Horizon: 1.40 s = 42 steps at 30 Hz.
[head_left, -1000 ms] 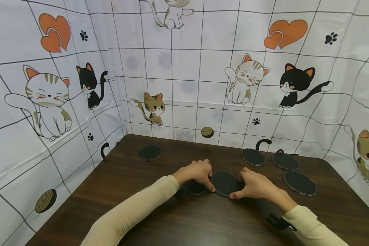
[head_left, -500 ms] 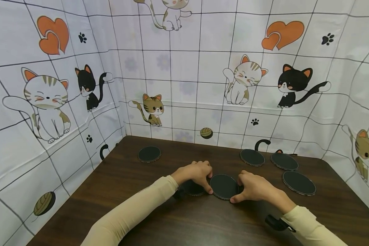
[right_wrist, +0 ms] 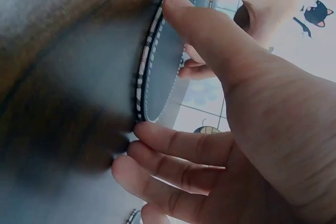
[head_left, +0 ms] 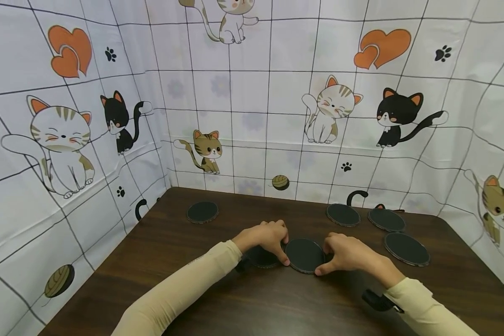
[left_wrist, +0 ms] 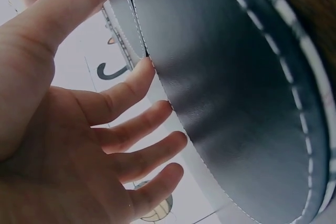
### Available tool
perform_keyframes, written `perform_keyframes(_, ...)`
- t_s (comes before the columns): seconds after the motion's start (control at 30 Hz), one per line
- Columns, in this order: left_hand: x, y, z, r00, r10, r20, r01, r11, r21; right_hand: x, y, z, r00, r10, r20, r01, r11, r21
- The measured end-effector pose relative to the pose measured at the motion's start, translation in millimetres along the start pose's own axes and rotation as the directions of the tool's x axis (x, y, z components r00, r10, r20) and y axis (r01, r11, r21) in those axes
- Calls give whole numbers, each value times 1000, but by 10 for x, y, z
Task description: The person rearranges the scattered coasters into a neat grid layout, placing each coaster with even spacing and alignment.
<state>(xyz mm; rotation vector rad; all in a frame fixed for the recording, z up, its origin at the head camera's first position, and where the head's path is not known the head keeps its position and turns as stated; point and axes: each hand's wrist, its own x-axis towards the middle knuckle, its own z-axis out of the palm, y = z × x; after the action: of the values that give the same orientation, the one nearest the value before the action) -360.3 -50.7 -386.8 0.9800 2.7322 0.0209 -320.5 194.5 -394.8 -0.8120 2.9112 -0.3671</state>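
A round dark coaster with white edge stitching [head_left: 304,255] lies flat on the brown table between both hands. My left hand [head_left: 266,237] holds its left side, thumb near, fingers curved down at the far edge. From the right, my right hand [head_left: 347,253] grips the same coaster, thumb at the near right edge, fingers at the far right. Partly hidden under my left hand is a second coaster [head_left: 262,258], close beside the first; it fills much of the left wrist view. The right wrist view shows both thumbs on the held coaster's rim [right_wrist: 163,51].
Three more coasters lie at the back right: one [head_left: 343,215], another beside it [head_left: 386,220] and one nearer [head_left: 406,249]. A single coaster [head_left: 202,212] is at the back left. Cat-print cloth walls [head_left: 252,93] enclose the wooden table [head_left: 252,298].
The held coaster has slid slightly toward me between the hands, then stays nearly still. The view has tilted a little; the other coasters have not moved on the table.
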Motion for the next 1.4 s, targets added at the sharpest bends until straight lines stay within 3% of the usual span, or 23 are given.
perform_keyframes(0.2, -13, -22, -6, 999, -12, 44, 11, 1000, 14, -1, 46, -97, 1000, -14, 28, 12, 998, 65)
perform_keyframes(0.33, 34, -49, -54, 997, -19, 70, 20, 999, -27, -15, 118, -193, 999, 39, -25, -36, 995, 93)
perform_keyframes(0.47, 163, -53, -101, 999, -8, 49, 13, 994, -107, -18, 243, -274, 993, 49, -107, -37, 993, 112)
perform_keyframes(0.63, 449, 22, -188, 999, -25, -28, 20, 985, -169, 11, 440, -355, 986, 49, -157, -34, 994, 101)
perform_keyframes(0.77, 748, 164, -291, 996, -8, -89, -7, 986, -166, -15, 658, -459, 985, 33, -170, -18, 996, 90)
perform_keyframes(0.9, 1034, 291, -377, 988, 14, -152, -30, 994, -102, -37, 901, -552, 980, 19, -198, -9, 999, 51)
perform_keyframes(1.03, 1280, 364, -404, 980, -4, -198, 9, 1000, 22, -15, 1119, -568, 976, 38, -216, -32, 999, 30)
perform_keyframes(1.13, 1459, 383, -377, 982, -24, -189, 34, 998, 50, 23, 1267, -529, 970, 49, -237, -42, 999, 32)
perform_keyframes(1.23, 1611, 392, -314, 987, -59, -151, 62, 998, 13, 63, 1394, -463, 967, 57, -247, -52, 998, 25)
perform_keyframes(1.4, 1766, 437, -204, 984, -144, -108, 147, 989, 19, 108, 1523, -346, 963, 135, -235, -148, 988, -37)
